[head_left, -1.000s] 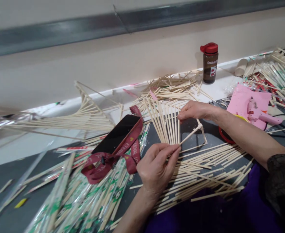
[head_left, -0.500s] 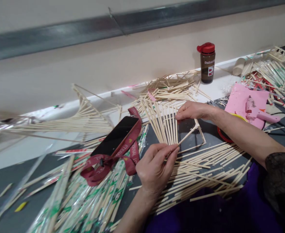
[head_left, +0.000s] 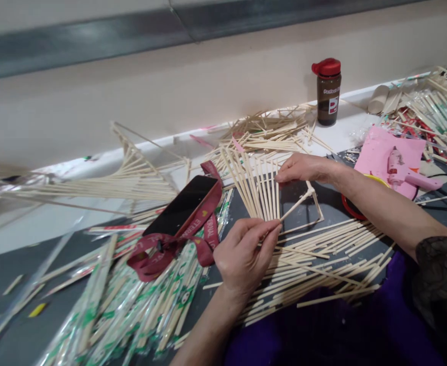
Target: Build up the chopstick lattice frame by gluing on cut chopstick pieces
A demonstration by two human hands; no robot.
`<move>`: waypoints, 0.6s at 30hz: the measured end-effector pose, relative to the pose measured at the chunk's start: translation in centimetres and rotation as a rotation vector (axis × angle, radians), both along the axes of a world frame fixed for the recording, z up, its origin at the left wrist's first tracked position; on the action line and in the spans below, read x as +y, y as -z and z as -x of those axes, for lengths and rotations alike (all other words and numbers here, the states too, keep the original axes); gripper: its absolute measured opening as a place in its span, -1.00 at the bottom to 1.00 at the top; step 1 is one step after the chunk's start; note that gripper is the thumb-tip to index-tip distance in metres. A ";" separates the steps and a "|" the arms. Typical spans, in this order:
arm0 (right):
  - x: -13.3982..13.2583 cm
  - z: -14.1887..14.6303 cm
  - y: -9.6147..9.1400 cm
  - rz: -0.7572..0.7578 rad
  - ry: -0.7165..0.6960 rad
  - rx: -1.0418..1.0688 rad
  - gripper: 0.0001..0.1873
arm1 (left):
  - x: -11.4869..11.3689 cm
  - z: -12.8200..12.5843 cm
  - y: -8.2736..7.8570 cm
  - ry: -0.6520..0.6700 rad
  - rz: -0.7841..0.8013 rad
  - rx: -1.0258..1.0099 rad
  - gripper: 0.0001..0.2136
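Note:
A fan of wooden chopsticks (head_left: 259, 189) spreads out in front of me, its narrow end towards me. My left hand (head_left: 246, 249) is closed in a pinch on that near end, at the lower tip of the rightmost stick. My right hand (head_left: 303, 169) has its fingertips closed on the upper part of the same stick. To the right, an angled frame of joined sticks (head_left: 310, 195) meets the fan's near end. Loose bare chopsticks (head_left: 322, 254) lie in rows below the hands.
A phone (head_left: 181, 203) with a red lanyard (head_left: 208, 239) lies left of the fan, above wrapped chopsticks (head_left: 143, 305). Another stick structure (head_left: 128, 185) stands at left. At right are a yellow-and-red ring (head_left: 347, 203), a pink glue gun (head_left: 396, 170) and a bottle (head_left: 329, 94).
The camera view has shifted slightly, so most things sit a little higher in the picture. Both hands keep nearly the same hold on the fan.

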State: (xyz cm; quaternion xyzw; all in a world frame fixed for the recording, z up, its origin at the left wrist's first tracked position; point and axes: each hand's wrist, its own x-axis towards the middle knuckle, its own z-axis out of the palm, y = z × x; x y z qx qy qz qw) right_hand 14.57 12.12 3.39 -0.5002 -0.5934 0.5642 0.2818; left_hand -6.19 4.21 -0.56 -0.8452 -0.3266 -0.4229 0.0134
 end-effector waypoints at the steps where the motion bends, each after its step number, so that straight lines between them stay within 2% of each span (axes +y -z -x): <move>1: 0.0 0.0 0.0 0.004 0.005 0.002 -0.74 | 0.0 0.0 0.0 0.000 0.001 -0.003 -0.89; 8: 0.2 -0.1 0.1 0.021 0.007 -0.029 -0.73 | -0.2 -0.3 -0.1 0.000 0.054 -0.062 -0.90; 14: 0.3 -0.2 0.3 0.002 0.005 -0.039 -0.72 | -0.2 -0.1 -0.7 -0.072 0.128 -0.094 -0.91; 18: 0.2 -0.2 0.3 -0.016 0.006 -0.022 -0.69 | -0.1 0.1 -0.5 -0.047 0.105 -0.078 -0.93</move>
